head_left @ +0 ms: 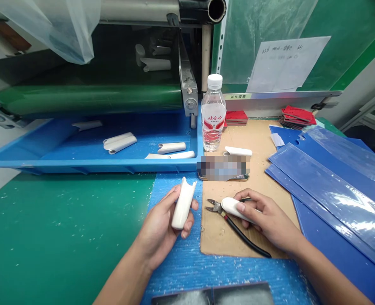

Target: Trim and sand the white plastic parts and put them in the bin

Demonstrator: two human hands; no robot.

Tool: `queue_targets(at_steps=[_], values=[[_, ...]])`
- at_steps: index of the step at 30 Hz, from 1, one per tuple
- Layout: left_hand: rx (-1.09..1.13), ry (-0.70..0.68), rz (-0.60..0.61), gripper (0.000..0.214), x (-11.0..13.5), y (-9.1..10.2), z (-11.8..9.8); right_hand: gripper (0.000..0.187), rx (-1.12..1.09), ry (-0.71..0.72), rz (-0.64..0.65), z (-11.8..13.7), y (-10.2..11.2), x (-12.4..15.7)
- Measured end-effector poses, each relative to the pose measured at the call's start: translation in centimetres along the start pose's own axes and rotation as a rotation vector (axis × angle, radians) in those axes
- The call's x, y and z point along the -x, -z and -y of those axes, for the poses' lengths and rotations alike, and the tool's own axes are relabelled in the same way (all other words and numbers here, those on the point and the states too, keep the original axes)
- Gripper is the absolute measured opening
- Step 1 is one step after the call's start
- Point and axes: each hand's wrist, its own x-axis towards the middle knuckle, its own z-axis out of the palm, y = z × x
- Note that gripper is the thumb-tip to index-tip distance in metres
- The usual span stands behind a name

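My left hand [162,226] is closed around a white plastic part [183,203], held upright over the blue corrugated sheet [187,267]. My right hand [268,220] rests on the brown cardboard [257,140], fingers curled over a second white plastic part [233,206]. Beneath that hand lie side cutters [217,207] with black handles, jaws pointing left. Another white part [238,151] lies farther back on the cardboard.
A blue tray [63,163] holds several white parts below a green conveyor roller [88,99]. A water bottle [213,114] stands at the tray's right end. Blue plastic sleeves [333,178] are stacked at right, red cards [297,116] behind them. Green table surface [63,233] spreads at left.
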Motion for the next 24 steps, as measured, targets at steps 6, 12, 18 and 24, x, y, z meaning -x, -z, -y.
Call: queue_targets(at_steps=[6, 12, 18, 24], values=[[-0.001, -0.002, 0.01, 0.018, 0.11, -0.14, -0.09, 0.035, 0.001, -0.002, -0.004, -0.02, -0.04, 0.02], [-0.01, -0.01, 0.028, 0.019, 0.17, -0.15, -0.09, 0.034, -0.003, 0.003, 0.0, 0.13, -0.07, -0.06], [-0.016, -0.022, 0.037, 0.019, 0.24, -0.27, -0.14, 0.032, -0.001, -0.002, -0.002, 0.06, -0.04, 0.01], [-0.024, -0.026, 0.051, 0.022, 0.31, -0.28, -0.06, 0.035, 0.019, -0.015, 0.001, 0.11, 0.01, 0.06]])
